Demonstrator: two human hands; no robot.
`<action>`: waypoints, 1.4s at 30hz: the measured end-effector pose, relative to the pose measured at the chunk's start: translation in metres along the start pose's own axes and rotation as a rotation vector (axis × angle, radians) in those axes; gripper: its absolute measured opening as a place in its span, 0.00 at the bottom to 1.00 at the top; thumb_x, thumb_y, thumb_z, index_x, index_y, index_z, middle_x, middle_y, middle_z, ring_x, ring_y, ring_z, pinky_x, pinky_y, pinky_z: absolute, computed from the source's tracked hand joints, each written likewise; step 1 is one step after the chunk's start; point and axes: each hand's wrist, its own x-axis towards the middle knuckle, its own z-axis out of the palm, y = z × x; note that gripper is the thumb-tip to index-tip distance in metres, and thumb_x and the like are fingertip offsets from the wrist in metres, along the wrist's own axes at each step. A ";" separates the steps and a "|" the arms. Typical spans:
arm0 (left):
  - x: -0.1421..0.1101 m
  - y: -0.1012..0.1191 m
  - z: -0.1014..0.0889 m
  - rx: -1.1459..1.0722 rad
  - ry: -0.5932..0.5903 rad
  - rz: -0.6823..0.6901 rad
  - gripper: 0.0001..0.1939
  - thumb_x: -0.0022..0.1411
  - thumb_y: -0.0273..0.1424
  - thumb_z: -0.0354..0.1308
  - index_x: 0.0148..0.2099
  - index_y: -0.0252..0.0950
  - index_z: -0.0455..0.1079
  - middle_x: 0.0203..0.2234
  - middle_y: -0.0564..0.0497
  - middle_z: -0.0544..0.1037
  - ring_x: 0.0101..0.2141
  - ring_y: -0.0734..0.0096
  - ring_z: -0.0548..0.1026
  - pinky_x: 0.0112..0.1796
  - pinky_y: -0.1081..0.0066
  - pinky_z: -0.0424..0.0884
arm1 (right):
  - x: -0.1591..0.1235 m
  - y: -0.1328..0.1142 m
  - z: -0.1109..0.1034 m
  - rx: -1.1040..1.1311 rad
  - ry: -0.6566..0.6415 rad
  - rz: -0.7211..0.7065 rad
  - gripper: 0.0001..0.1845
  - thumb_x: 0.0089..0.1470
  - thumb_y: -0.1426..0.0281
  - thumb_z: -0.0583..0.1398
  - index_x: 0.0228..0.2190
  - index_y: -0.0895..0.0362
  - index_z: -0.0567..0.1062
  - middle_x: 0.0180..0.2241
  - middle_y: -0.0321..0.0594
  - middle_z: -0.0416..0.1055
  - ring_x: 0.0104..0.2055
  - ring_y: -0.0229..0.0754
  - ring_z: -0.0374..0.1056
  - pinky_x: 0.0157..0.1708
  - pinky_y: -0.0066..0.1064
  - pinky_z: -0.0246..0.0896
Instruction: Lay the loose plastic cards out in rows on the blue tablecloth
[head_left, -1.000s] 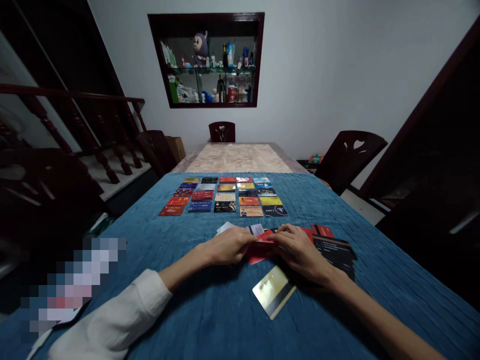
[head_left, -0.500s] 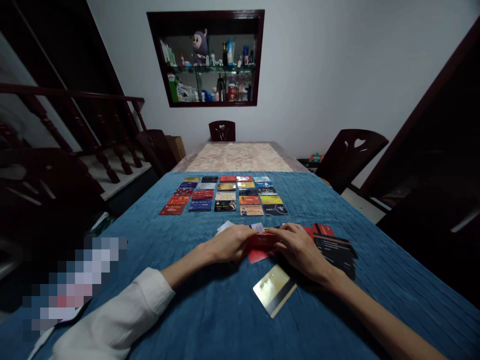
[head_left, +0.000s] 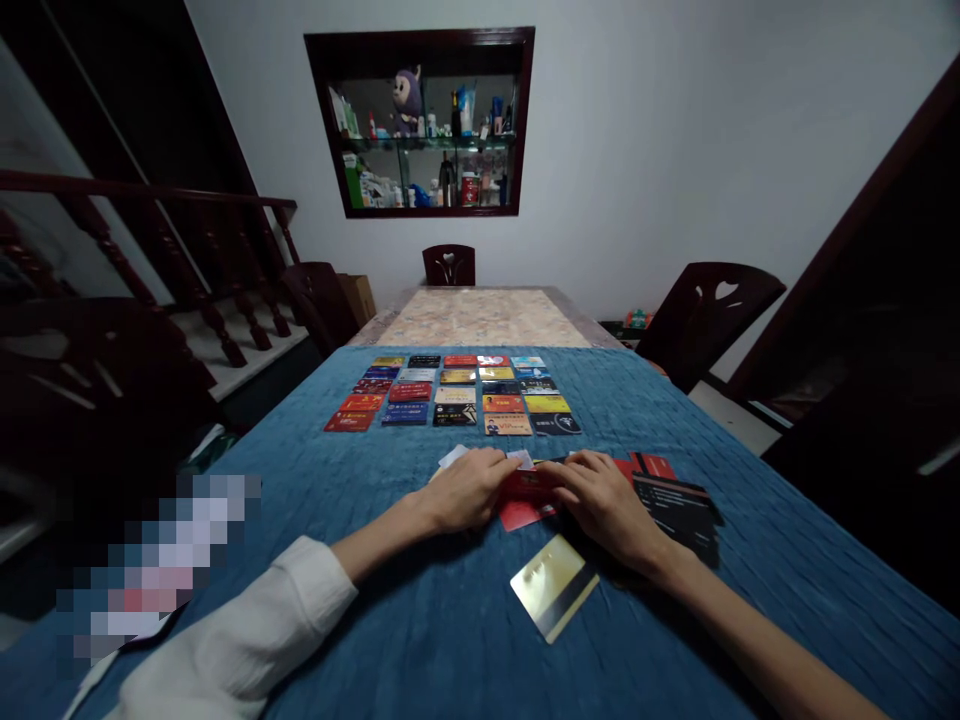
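Between my two hands a red card (head_left: pixel 531 482) is tilted up, gripped at its sides. My left hand (head_left: pixel 471 490) is closed on its left end, and my right hand (head_left: pixel 600 500) on its right end. Another red card (head_left: pixel 523 515) lies under it on the blue cloth. Closer to me rests a gold card (head_left: pixel 553 588) with a dark stripe. Beside my right hand is a spread of black cards (head_left: pixel 679 515) with a red card (head_left: pixel 654 466) behind them. White cards (head_left: pixel 453 456) peek out beyond my left hand, partly hidden.
Farther up the blue tablecloth (head_left: pixel 262 470), several colourful cards (head_left: pixel 454 395) lie in neat rows and columns. At the left edge a blurred-out object with a white cable (head_left: pixel 94 680) lies on the cloth. Dark wooden chairs (head_left: pixel 712 320) stand around the table.
The view has shifted slightly, so everything sits a little lower and to the right. Both hands stay on the red card, with hardly any movement.
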 end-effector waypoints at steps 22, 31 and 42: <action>0.000 0.008 0.004 0.214 0.038 -0.056 0.24 0.63 0.23 0.53 0.62 0.34 0.60 0.42 0.44 0.75 0.40 0.61 0.72 0.40 0.64 0.66 | -0.001 0.001 0.004 -0.058 0.049 -0.023 0.24 0.61 0.76 0.55 0.58 0.52 0.69 0.37 0.42 0.77 0.41 0.46 0.66 0.42 0.38 0.60; -0.001 0.011 0.006 0.217 0.076 -0.044 0.19 0.66 0.24 0.51 0.58 0.34 0.62 0.37 0.46 0.75 0.38 0.63 0.72 0.38 0.65 0.65 | -0.001 0.002 0.003 -0.043 0.061 -0.054 0.23 0.62 0.77 0.53 0.58 0.53 0.68 0.36 0.42 0.76 0.42 0.47 0.65 0.43 0.39 0.59; -0.001 0.012 0.008 0.171 0.059 -0.069 0.18 0.67 0.26 0.50 0.58 0.34 0.64 0.39 0.44 0.76 0.39 0.62 0.72 0.39 0.65 0.66 | 0.000 0.000 0.003 -0.075 0.078 -0.057 0.25 0.61 0.76 0.53 0.59 0.53 0.67 0.40 0.44 0.75 0.43 0.47 0.66 0.44 0.40 0.60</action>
